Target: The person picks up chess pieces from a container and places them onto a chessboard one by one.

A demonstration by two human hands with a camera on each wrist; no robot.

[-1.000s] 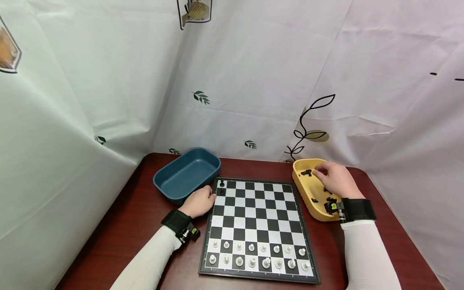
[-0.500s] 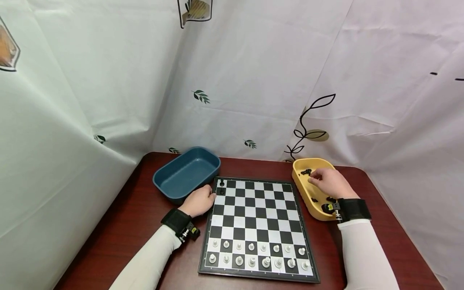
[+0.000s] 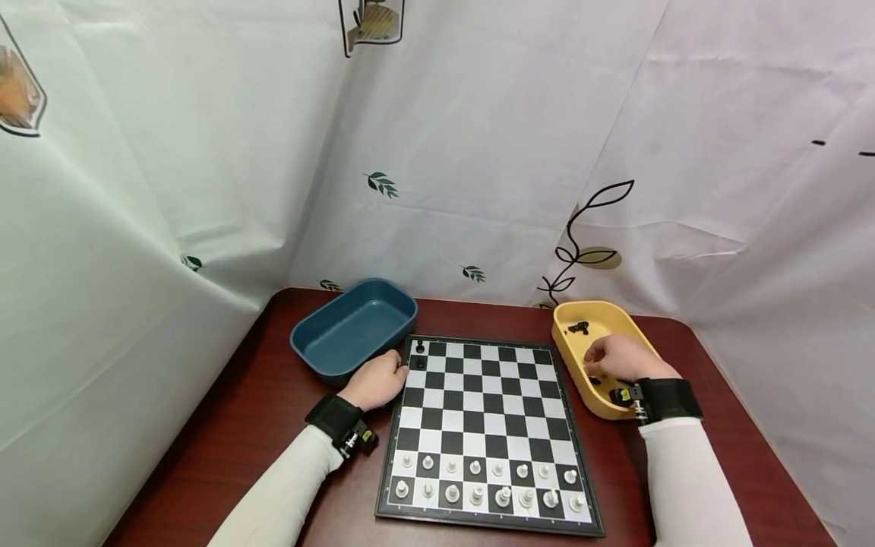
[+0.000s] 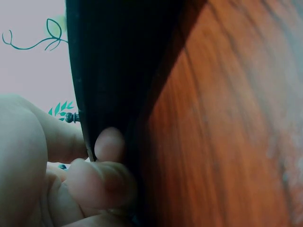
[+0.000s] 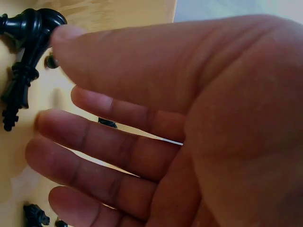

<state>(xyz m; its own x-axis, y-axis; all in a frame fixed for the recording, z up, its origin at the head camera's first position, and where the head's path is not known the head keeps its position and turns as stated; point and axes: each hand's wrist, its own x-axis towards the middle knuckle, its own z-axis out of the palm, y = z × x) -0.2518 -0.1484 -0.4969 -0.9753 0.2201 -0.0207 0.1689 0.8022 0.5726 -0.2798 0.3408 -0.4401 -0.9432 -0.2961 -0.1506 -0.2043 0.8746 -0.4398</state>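
Right hand (image 3: 618, 357) slid nearer inside yellow tray (image 3: 570, 357), far right of board (image 3: 487, 425) | fingers loosely spread over black pieces (image 5: 21, 61), thumb tip touching one, nothing gripped yet | left hand (image 3: 378, 378) unmoved, curled on board's far-left edge | looks like picking next black piece

Both arms wear long white sleeves (image 3: 287, 494); a black wristband (image 3: 333, 417) with a small camera sits at each wrist.
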